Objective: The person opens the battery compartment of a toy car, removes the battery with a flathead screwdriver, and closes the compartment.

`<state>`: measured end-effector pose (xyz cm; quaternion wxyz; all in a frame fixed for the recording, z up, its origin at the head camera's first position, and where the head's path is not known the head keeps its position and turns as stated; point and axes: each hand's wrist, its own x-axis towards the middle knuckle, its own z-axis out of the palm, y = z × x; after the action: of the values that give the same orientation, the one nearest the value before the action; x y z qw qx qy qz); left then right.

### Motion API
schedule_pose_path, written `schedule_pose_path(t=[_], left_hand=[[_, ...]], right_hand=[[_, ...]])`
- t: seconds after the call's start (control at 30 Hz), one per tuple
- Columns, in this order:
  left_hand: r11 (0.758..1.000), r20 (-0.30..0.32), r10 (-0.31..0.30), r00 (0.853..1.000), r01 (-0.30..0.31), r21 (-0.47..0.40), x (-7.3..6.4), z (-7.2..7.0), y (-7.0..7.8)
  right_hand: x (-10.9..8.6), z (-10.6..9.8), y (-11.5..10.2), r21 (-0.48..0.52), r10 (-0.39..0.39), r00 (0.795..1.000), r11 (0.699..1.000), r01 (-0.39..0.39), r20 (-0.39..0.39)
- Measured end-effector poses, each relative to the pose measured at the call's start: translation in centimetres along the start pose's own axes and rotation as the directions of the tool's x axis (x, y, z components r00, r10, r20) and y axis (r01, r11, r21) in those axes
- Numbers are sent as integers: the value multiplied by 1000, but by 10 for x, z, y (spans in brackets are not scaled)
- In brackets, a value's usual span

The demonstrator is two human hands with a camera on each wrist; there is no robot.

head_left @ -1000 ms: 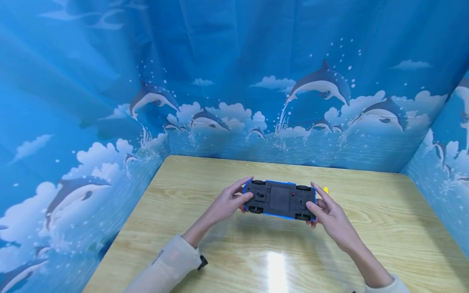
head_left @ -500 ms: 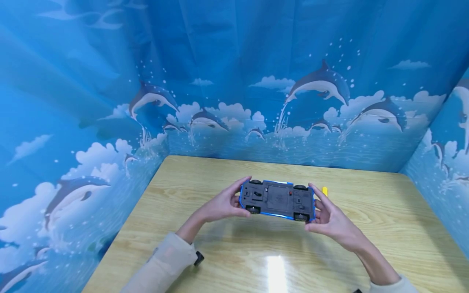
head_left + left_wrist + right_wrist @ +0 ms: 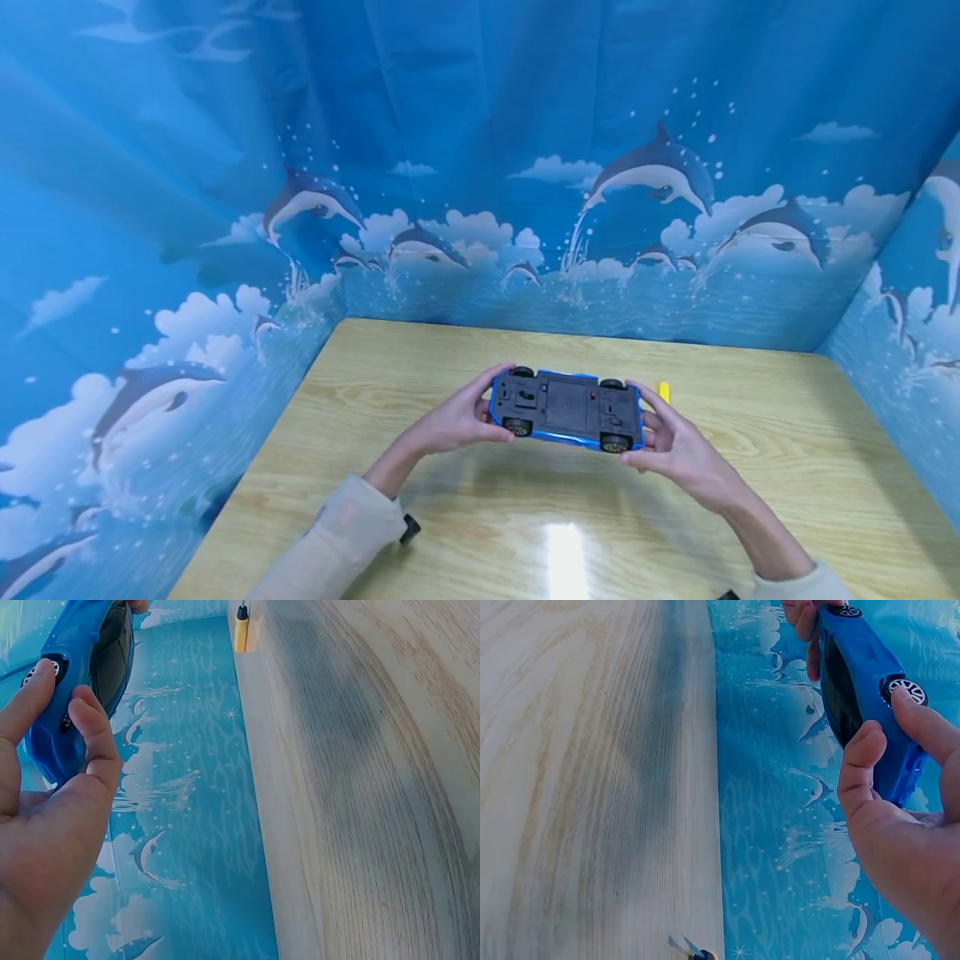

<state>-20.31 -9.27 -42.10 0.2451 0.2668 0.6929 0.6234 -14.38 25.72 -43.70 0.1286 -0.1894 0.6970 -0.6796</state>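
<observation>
A blue toy car [image 3: 566, 408] is held above the table, its black underside with four-cornered wheels turned toward the head camera. My left hand [image 3: 457, 421] grips one end, thumb along the lower side by a wheel. The other end is gripped by my right hand [image 3: 686, 458], thumb by the lower right wheel. In the left wrist view, fingers and thumb of the left hand [image 3: 56, 840] pinch the car's blue body [image 3: 79, 634]. The right wrist view shows the right thumb on a silver-spoked wheel [image 3: 906, 691] and a curled finger at the dark windows.
On the wooden table [image 3: 480, 517], just behind the right hand, lies a yellow-handled screwdriver [image 3: 664, 392]; its black collar and part of the metal shaft show in the left wrist view. Blue dolphin-printed curtains [image 3: 480, 167] stand around the back and sides of the table.
Both thumbs have slid from the car's underside down to its lower side. The car has shifted slightly left and tilted, so the lower wheels' faces now show.
</observation>
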Motion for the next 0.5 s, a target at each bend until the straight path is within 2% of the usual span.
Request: schedule_pose_path(t=[0.13,0.27,0.5], left_hand=[[1000,0,-20,1000,20,7,0,-3,-1],[999,8,-25,1000,25,-36,0,-5,-1],[996,13,-15,1000,16,-83,1,-6,-5]], right_hand=[[0,0,-1,-63,45,999,997,-46,-20],[0,1,-2,-108,119,992,986,-123,-43],[0,0,-1,-73,184,982,980,-186,-42]])
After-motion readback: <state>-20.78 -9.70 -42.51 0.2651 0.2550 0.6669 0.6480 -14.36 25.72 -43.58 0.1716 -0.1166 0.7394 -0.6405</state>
